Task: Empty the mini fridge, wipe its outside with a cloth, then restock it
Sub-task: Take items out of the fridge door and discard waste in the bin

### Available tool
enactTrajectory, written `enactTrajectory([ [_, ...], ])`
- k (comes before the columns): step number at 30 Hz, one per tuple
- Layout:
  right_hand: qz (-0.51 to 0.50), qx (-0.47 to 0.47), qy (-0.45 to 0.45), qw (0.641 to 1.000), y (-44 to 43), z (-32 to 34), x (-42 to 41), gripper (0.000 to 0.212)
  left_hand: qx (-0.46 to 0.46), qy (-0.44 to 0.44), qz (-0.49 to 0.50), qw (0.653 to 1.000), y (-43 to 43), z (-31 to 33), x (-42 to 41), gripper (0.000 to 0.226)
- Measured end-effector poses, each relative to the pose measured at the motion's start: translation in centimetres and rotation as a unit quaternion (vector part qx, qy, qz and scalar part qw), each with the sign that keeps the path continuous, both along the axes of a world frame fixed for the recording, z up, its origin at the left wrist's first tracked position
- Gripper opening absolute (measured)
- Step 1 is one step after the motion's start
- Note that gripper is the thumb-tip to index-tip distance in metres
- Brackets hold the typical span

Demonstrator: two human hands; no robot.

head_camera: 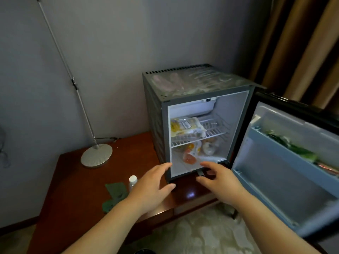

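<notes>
The fridge (156,116) stands on the table (73,180), door (275,171) swung out toward 3 o'clock, food inside. Both hands are empty with fingers relaxed: left hand (152,182) at 7 o'clock of the opening, right hand (218,178) at 5. Best to lift the floppy bag (190,156) first, one palm beneath, then the packet (185,126) at 12. Set both near the cloth (115,191) at 8.

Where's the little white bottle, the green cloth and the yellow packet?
white bottle (133,179): head view, on its white cap.
green cloth (117,190): head view, on the middle of the cloth.
yellow packet (183,127): head view, on the packet's front, up on the wire shelf.
</notes>
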State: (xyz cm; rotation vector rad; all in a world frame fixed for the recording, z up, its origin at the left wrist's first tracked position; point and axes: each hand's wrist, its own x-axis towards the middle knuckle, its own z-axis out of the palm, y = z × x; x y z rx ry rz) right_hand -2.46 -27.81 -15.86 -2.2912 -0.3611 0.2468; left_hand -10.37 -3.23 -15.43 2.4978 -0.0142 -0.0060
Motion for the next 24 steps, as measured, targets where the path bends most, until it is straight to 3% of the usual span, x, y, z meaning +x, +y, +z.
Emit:
enactTrajectory([
  [11, -0.025, 0.035, 0.017, 0.999, -0.9, 0.4, 17.5, 0.057, 0.01, 0.006, 0.034, 0.999, -4.9, 1.9, 13.4, 0.07],
  [16, -0.02, 0.081, 0.048, 0.995, 0.9, -1.2, 23.3, 0.056, 0.093, 0.03, 0.035, 0.995, -7.3, 1.2, 17.6, 0.069],
  [20, 0.053, 0.015, 0.031, 0.998, 2.6, -3.8, 25.9, 0.044, 0.166, 0.047, 0.05, 0.984, -7.5, 1.0, 20.5, 0.068],
  [24, 0.051, 0.012, 0.023, 0.998, 3.2, -5.0, 26.4, 0.038, 0.197, 0.098, 0.053, 0.974, -6.7, 0.5, 21.7, 0.069],
])
